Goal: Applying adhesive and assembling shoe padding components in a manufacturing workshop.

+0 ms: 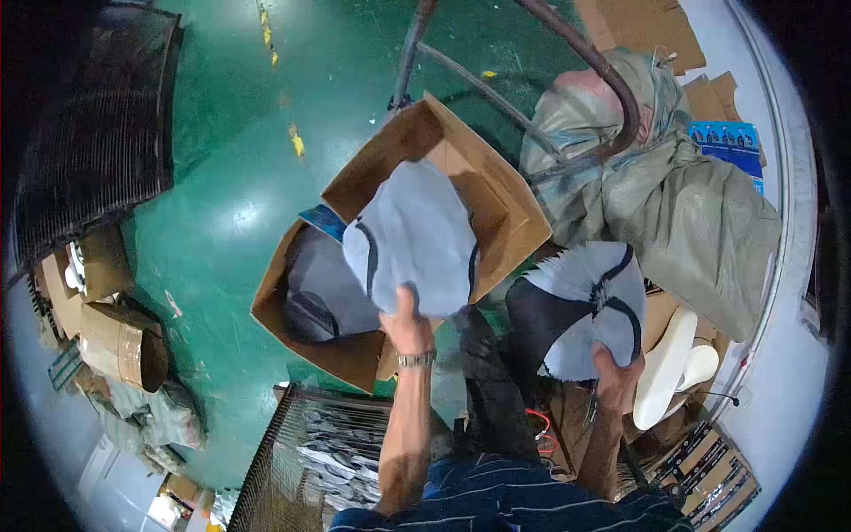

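My left hand (408, 332), with a metal watch on the wrist, is closed on the near end of a stack of light-grey fabric pieces (417, 230) edged in black. Its thumb lies on top, and the fingers are hidden underneath. The stack is over an open cardboard box (510, 199). More grey fabric pieces (324, 275) lie in the left part of the box. To the right, my right hand (618, 372) grips the lower edge of a fanned bundle of white and black fabric pieces (576, 306), apart from the box.
A bent metal tube frame (620, 84) stands beyond the box, beside bulging woven sacks (709, 222). White molded pieces (667, 368) lie at the right. A wire rack (275, 452) with grey pieces is near me. A dark ribbed rack (97, 124) and cartons (115, 341) line the left.
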A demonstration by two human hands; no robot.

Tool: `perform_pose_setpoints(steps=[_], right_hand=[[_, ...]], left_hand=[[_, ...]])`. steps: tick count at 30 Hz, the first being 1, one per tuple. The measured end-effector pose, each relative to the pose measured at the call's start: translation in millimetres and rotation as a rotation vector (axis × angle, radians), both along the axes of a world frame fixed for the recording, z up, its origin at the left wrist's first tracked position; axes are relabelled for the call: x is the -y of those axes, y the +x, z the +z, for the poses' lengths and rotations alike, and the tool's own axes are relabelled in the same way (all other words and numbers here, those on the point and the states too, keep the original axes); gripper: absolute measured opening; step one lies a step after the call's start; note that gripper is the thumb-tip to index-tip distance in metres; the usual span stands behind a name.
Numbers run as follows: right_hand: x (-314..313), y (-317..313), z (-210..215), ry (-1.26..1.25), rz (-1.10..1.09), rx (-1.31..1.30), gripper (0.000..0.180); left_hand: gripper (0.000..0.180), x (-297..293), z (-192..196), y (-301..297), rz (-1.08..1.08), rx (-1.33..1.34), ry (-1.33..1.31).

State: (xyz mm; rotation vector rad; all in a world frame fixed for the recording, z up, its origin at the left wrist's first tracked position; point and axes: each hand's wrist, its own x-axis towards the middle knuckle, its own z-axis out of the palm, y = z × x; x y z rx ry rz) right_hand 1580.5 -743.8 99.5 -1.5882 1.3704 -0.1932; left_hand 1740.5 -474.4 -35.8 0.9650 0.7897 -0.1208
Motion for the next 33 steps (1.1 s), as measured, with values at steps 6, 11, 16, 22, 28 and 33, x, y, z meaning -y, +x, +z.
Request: perform_pose_setpoints(steps=[6,11,16,22,28,33], right_hand=[[-0.5,-17.3,-10.1,-0.03,0.027,-0.16,0.068],[-3.9,0.5,-8.7,0.047,-0.194,-0.182,0.043],[8.7,1.9,-25.0,0.175,-0.13,-0.095,0.042],[1.3,-16.5,-9.1,0.14,-0.001,-0.085,0.046],[-51.3,-47.2,28.9,0.095,-0.005,-0.014,0.055],[-118.1,-121.0,83.8,-0.109,0.187,0.452,0.06]], left_hand=[[0.072,57.5,-229.3,7.2,0.056,-0.408,0.036],[0.08,39.4,-316.7,-24.0,-0.165,-0.855,0.285],[0.056,27.7,-276.2,-20.8,-0.179,-0.605,0.157],[0.048,19.0,-152.9,-19.5,-0.368,-0.184,0.172],[0.084,-39.2,-7.2,-50.6,-0.589,-0.084,0.385],[0.099,-116.1,99.1,-107.6,-0.597,0.159,0.41]])
